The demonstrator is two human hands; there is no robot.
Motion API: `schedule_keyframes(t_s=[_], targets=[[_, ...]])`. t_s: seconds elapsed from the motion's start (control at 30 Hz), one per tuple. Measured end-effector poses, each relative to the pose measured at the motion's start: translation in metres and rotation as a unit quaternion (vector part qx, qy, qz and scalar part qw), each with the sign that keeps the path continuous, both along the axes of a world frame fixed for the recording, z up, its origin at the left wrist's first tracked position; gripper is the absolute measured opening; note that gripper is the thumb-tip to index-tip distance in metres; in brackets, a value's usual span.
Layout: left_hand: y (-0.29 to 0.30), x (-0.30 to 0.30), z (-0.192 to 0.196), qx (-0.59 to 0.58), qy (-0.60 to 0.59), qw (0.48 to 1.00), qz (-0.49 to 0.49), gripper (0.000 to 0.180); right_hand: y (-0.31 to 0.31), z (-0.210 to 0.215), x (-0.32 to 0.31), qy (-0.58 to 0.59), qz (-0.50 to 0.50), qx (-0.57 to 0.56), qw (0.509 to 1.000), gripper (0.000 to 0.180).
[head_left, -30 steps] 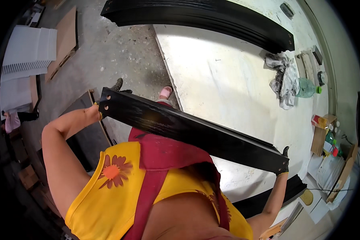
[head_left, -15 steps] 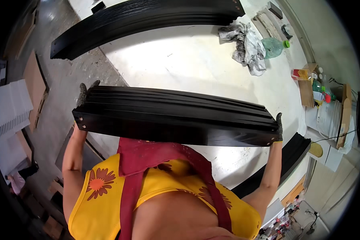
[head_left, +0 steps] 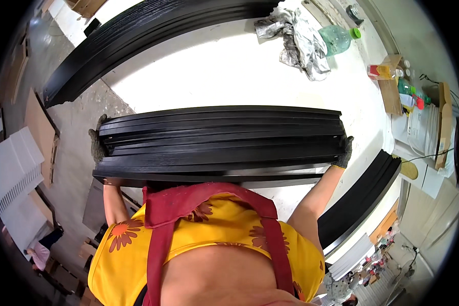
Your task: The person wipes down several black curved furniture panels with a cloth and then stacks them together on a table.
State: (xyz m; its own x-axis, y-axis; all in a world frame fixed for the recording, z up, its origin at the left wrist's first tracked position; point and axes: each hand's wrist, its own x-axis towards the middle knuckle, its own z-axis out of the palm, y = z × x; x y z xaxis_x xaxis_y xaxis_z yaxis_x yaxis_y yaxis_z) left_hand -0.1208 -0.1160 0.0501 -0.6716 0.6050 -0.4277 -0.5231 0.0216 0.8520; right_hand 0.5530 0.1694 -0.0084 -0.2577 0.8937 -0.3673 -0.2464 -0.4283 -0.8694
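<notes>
Bright white, flat-topped table (head_left: 204,81) meets grey concrete floor (head_left: 72,148) along a slanting edge to my left. Between my dark-gloved left grip (head_left: 97,145) and dark-gloved right grip (head_left: 347,152), each clasping one end, sits a stack of long, black, grooved boards (head_left: 219,137), crosswise before my waist. I judge it gathered but not yet set down; whether its underside touches, I cannot tell. Two similar stacks already lie beyond (head_left: 153,38) and rightward (head_left: 359,201). Broad white surface separates mine from the far one; my left end overhangs the floor.
</notes>
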Motion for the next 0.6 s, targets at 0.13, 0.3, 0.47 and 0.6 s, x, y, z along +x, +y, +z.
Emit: schedule_keyframes(t_s=[0.13, 0.3, 0.47, 0.6], targets=[[-0.005, -0.007, -0.008, 0.007, 0.001, 1.000, 0.030, 0.057, -0.005, 0.015, -0.003, -0.051, -0.002, -0.014, 0.999, 0.073], [-0.025, -0.014, -0.029, 0.164, -0.106, 0.980, -0.025, 0.048, -0.007, 0.033, 0.013, -0.095, 0.059, 0.024, 0.993, 0.070], [-0.036, -0.015, -0.029, 0.117, -0.103, 0.988, -0.022, 0.047, -0.037, 0.067, -0.051, -0.345, 0.043, 0.162, 0.924, 0.063], [-0.026, -0.021, -0.035, 0.167, -0.126, 0.975, -0.067, 0.048, -0.101, 0.108, -0.123, -0.616, 0.152, 0.439, 0.636, 0.087]])
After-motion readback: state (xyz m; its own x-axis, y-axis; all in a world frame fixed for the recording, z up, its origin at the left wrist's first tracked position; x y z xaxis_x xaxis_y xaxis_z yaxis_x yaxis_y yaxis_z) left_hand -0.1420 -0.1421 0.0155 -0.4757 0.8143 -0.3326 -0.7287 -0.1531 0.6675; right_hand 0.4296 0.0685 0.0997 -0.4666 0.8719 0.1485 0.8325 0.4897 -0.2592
